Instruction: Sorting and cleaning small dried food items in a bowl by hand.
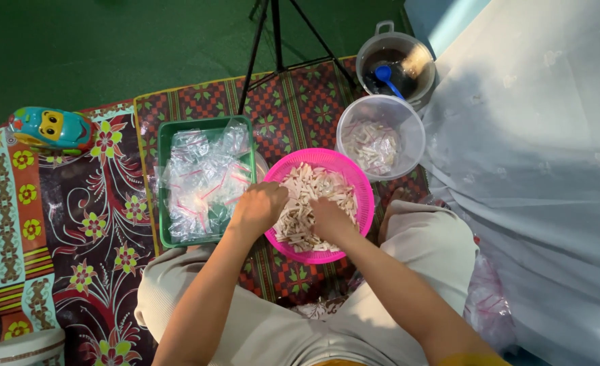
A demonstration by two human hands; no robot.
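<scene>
patterned mat [76, 224] on green floor [110, 47] | both hands in pink basket [361, 186], grip unclear

Round pink perforated basket [361, 196], upright on the patterned floor mat, filled with a loose heap of pale, short stick-shaped pieces [306, 186], set just right of the green tray and below the clear tub, with both hands pressed into the heap's near side.

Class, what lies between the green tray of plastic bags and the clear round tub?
In the head view, the pink basket of pale sticks, with both hands in it.
</scene>
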